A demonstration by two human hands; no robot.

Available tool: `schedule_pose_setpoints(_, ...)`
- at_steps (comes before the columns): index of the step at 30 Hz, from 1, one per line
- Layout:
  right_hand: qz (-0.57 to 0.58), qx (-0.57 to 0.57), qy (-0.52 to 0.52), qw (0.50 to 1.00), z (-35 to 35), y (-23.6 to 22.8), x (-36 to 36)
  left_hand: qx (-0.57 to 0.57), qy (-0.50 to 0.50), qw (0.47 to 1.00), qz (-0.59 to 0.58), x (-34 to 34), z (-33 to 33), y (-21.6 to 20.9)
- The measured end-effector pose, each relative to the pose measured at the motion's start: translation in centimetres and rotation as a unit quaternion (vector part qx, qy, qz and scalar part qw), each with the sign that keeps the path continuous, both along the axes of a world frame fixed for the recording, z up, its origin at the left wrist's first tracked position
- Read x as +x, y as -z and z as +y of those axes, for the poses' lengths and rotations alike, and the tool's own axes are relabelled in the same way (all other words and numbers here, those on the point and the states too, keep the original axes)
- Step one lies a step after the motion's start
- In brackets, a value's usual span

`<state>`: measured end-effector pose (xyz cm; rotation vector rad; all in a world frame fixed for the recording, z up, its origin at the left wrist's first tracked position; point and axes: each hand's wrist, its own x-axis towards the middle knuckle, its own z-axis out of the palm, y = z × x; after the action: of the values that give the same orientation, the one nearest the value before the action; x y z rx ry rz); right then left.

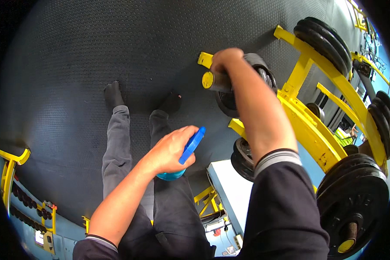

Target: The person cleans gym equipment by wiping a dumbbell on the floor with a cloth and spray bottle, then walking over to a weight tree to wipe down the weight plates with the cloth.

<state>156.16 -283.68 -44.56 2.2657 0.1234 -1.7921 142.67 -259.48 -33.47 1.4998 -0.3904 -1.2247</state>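
In front of my legs, my left hand (172, 149) is closed around a spray bottle. Its blue spray head (192, 144) sticks out past the fingers, and a teal part of the bottle (171, 175) shows under the palm. My right arm reaches forward to a yellow weight rack (314, 134). There my right hand (226, 58) is bent down at a metal peg with a yellow end cap (208, 79), beside black weight plates (228, 102). Its fingers are blurred and turned away, so whether it holds anything is hidden.
More black plates hang on the rack, a large stack (355, 203) at the near right and another (323, 43) at the far right. A white surface (232, 182) lies below the rack. At the left edge stands a yellow frame (11, 158) near dumbbells. Black textured matting (73, 65) covers the floor.
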Motion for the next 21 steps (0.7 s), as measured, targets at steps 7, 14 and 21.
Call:
schedule_pose_setpoints(7,-0.131,0.044,-0.008,0.990,-0.9,-5.1,-1.3,-0.007,-0.052,0.998,0.020,-1.2,1.3,-0.4)
schedule_pose_setpoints(14,-0.362,-0.022,-0.027,0.931,3.5,-8.8,-22.3,-0.018,-0.055,0.998,0.005,-0.1,2.6,-0.7)
schedule_pose_setpoints(21,-0.348,-0.148,-0.206,0.903,-3.5,7.7,-17.5,-0.039,-0.049,0.998,-0.019,2.1,3.6,-0.2)
